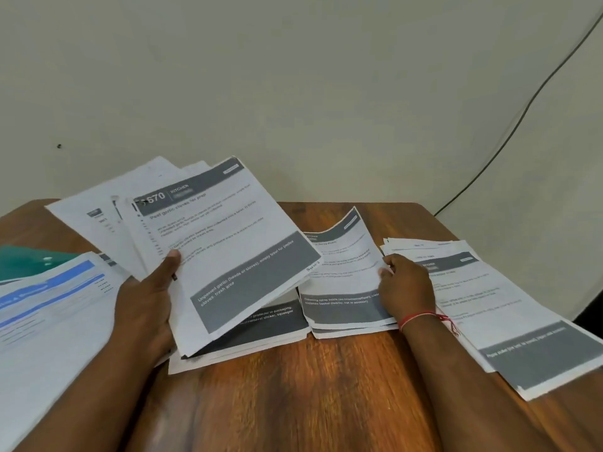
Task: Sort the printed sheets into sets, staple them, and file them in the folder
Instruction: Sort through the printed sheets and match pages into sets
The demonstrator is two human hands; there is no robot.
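Observation:
My left hand [146, 305] holds a fanned bundle of printed sheets [208, 243] above the table, thumb on the top page headed "670 Kitchen". My right hand [406, 288] grips the right edge of a sheet [342, 256] on the middle pile, and that sheet curls upward. Beneath the raised bundle lies another pile [261, 331] with a dark grey band. A third pile [509, 308] is spread at the right. A green folder [29, 259] shows at the far left, partly covered by sheets with blue headers [49, 308]. No stapler is visible.
The wooden table [310, 386] stands against a pale wall. A dark cable [509, 138] runs down the wall at the right. The right pile overhangs the table's right edge. Bare wood shows at the front centre between my forearms.

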